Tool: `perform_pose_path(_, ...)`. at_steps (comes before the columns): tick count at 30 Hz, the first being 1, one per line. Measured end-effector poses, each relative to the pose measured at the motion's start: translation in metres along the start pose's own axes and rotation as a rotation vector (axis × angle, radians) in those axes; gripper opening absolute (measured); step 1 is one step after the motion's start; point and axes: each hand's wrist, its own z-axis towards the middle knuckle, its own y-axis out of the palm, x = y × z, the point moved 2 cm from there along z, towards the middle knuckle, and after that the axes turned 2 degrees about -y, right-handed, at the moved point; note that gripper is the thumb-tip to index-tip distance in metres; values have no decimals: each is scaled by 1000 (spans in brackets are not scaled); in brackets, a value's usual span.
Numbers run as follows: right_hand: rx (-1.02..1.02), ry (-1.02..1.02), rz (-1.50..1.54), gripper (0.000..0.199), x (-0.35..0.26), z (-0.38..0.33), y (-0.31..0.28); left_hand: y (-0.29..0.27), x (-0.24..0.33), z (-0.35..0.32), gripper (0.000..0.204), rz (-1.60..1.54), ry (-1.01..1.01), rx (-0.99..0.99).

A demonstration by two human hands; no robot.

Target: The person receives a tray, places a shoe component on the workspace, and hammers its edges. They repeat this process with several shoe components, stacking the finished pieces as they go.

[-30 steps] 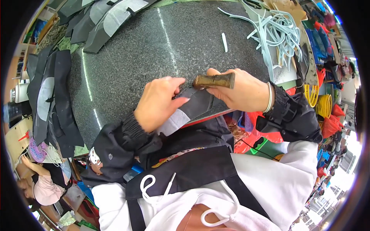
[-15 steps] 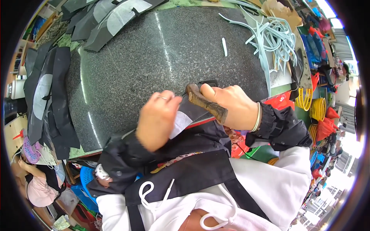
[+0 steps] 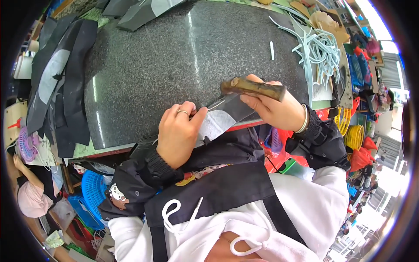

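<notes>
My left hand [image 3: 178, 131] presses a dark leather piece with a pale grey underside [image 3: 224, 117] flat against the near edge of the speckled granite slab [image 3: 166, 65]. A ring shows on one finger. My right hand [image 3: 273, 107] grips a knife by its worn brown wooden handle [image 3: 253, 87], held level above the right end of the leather piece. The blade is hidden behind the hand and the leather. Both forearms wear dark sleeves.
Stacks of dark cut pieces [image 3: 61, 87] lie at the slab's left and far edges. Pale green strips [image 3: 316, 46] pile at the far right, a small white strip [image 3: 271, 50] beside them. Blue baskets [image 3: 91, 192] and another person [image 3: 30, 196] are at lower left; yellow coils [image 3: 354, 135] are at right.
My right hand has turned the knife handle from pointing steeply down to lying level. My left hand has slid toward the leather's edge and pressed down on it.
</notes>
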Motion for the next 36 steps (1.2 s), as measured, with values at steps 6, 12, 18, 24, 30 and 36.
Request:
perform_pose_path(6, -197, -115, -163, 19, -5, 2, 14, 6, 8, -4, 28, 219, 84, 23)
perform_pose_path(12, -398, 74, -156, 23, -25, 4, 25, -10, -19, -16, 31, -93, -20, -76)
perform_pose_path(18, -217, 9, -6, 23, -34, 11, 34, -16, -9, -29, 26, 96, 99, 110)
perform_pose_path(24, -47, -135, -35, 23, -36, 28, 30, -27, -30, -30, 17, -91, 93, 22)
perform_pose_path(30, -256, -68, -113, 26, -26, 18, 34, -13, -36, -15, 17, -161, 233, 8)
perform_pose_path(36, -234, 67, -150, 22, 1, -7, -2, 14, -13, 29, 21, -224, 149, -31)
